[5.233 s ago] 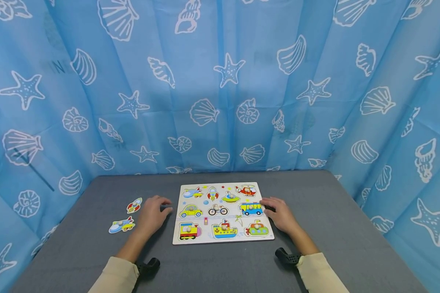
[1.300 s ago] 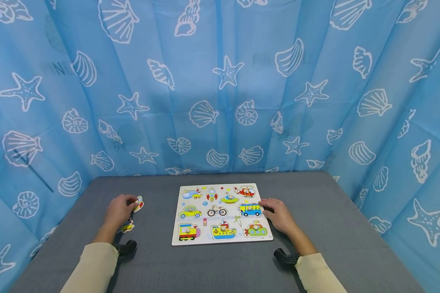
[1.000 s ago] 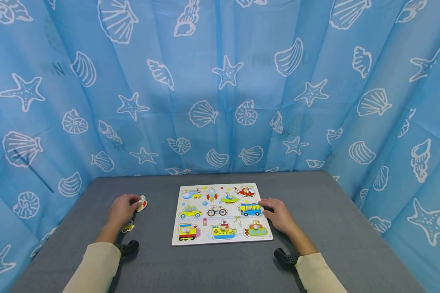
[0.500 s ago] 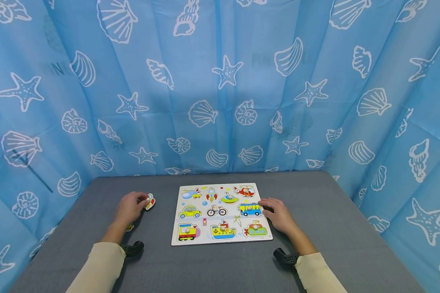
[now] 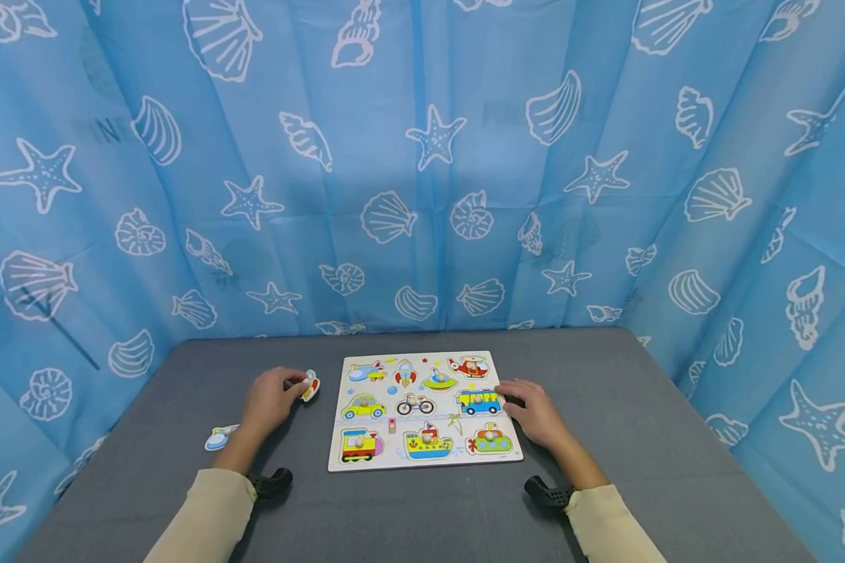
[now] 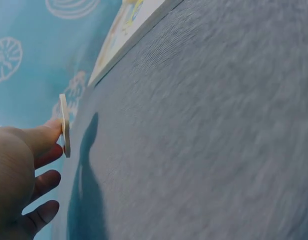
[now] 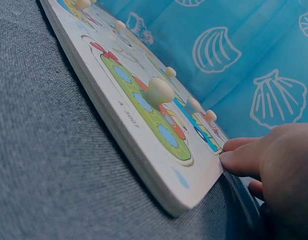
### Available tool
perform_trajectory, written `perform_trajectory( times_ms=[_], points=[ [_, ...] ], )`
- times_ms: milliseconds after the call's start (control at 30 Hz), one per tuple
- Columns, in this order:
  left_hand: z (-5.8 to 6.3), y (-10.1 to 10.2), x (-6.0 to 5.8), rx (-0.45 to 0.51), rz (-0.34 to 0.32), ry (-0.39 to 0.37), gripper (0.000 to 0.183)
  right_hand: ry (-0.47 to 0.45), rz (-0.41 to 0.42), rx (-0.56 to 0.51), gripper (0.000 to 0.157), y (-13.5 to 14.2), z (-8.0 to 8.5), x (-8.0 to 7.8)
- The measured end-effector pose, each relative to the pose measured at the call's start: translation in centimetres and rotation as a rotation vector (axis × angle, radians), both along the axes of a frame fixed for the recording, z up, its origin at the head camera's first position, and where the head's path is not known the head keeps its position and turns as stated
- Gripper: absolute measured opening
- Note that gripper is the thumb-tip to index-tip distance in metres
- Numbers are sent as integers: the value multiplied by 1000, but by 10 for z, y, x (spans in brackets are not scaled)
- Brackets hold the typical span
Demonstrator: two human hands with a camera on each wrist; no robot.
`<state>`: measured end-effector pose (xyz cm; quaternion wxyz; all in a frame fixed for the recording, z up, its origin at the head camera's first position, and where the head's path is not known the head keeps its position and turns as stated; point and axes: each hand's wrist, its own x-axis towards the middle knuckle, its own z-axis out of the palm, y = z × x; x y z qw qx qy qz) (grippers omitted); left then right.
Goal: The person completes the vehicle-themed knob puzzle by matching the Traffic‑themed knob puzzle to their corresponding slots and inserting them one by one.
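Observation:
In the head view my left hand [image 5: 267, 403] pinches a small wooden rocket puzzle piece [image 5: 312, 386], just left of the knob puzzle board [image 5: 394, 455]. The left wrist view shows that piece [image 6: 66, 127] edge-on between thumb and fingers, raised off the cloth. A plane piece [image 5: 220, 438] lies on the table, partly hidden behind my left forearm. My right hand [image 5: 538, 410] rests at the board's right edge, beside the bus piece [image 5: 480, 402]; its fingertips touch the edge near the submarine piece [image 7: 144, 102] in the right wrist view.
A grey cloth [image 5: 408, 516] covers the table. Knobbed vehicle pieces, such as a train [image 5: 359, 444] and a boat [image 5: 428, 443], sit in the board, alongside printed plane [image 5: 366, 371] and rocket [image 5: 405, 374] pictures. A blue shell-patterned curtain [image 5: 422, 234] hangs behind.
My left hand has gone from beside the board to the rocket piece at the left, picked it up and carried it rightward toward the board. The right hand stays at the board's edge.

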<state>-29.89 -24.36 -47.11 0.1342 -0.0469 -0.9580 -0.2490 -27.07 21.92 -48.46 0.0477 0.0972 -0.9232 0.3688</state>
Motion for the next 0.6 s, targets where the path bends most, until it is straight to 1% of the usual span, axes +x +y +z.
perform_trajectory(
  times_ms=[233, 467, 600],
  points=[
    [-1, 18, -3, 20, -15, -18, 20, 0, 6, 9, 34, 0, 0, 1],
    [0, 42, -5, 30, -77, -2, 19, 6, 9, 11, 34, 1, -1, 1],
    [0, 55, -6, 34, -92, 1, 19, 3, 7, 19, 34, 1, -1, 0]
  ],
)
